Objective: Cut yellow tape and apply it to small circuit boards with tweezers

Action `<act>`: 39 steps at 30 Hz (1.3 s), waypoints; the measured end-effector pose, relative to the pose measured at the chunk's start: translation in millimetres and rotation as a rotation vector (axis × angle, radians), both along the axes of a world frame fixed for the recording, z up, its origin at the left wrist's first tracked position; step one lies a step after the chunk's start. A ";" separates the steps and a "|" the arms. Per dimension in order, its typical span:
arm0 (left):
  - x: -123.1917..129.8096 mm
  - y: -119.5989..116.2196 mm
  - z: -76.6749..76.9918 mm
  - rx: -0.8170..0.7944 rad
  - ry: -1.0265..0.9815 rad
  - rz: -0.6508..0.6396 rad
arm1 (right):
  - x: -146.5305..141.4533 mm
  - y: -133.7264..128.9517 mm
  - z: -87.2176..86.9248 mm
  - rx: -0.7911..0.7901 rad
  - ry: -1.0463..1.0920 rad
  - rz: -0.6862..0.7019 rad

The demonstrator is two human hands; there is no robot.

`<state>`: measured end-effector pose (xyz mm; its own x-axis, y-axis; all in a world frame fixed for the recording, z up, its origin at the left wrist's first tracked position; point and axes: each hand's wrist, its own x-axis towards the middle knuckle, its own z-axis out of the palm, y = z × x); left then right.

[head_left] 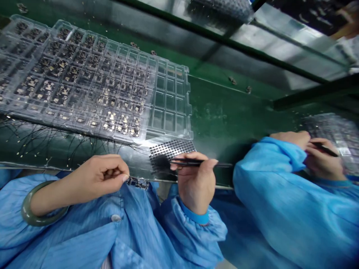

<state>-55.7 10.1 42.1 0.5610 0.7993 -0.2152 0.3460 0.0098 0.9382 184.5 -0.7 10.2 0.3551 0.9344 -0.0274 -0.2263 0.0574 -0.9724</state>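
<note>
Between thumb and finger of my left hand [105,173] is a small dark circuit board [138,183], held at the table's front edge. My right hand [198,179] grips black tweezers [193,162], which lie nearly level across my fingers. Just behind and partly under the right hand lies a sheet [171,149] with a grid of small black pieces. Beyond both hands, clear plastic trays [171,101] overlap, with small circuit boards in many of their compartments; the compartments at the right end hold none.
Thin black wires [64,144] with light tips spread along the front of the trays. At right, a co-worker's blue sleeve [269,160] and hands [322,157] are close by, near another tray stack [336,130]. A green shelf bar [224,41] crosses the back.
</note>
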 end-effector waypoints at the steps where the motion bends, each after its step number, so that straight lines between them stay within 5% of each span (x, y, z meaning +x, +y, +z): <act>1: 3.1 0.5 -1.4 0.022 0.003 -0.033 | 0.8 -2.3 -3.3 -0.018 -0.050 0.001; 6: 16.7 0.6 -6.9 0.010 -0.004 -0.109 | -4.8 -13.5 -10.6 -0.096 -0.285 0.028; 12: 19.0 2.8 -7.5 -0.029 0.111 -0.197 | -6.4 -14.7 -12.0 -0.136 -0.296 0.064; 39: 17.5 8.8 -12.8 -0.066 0.100 -0.199 | -11.1 1.2 -18.7 -0.179 -0.447 0.052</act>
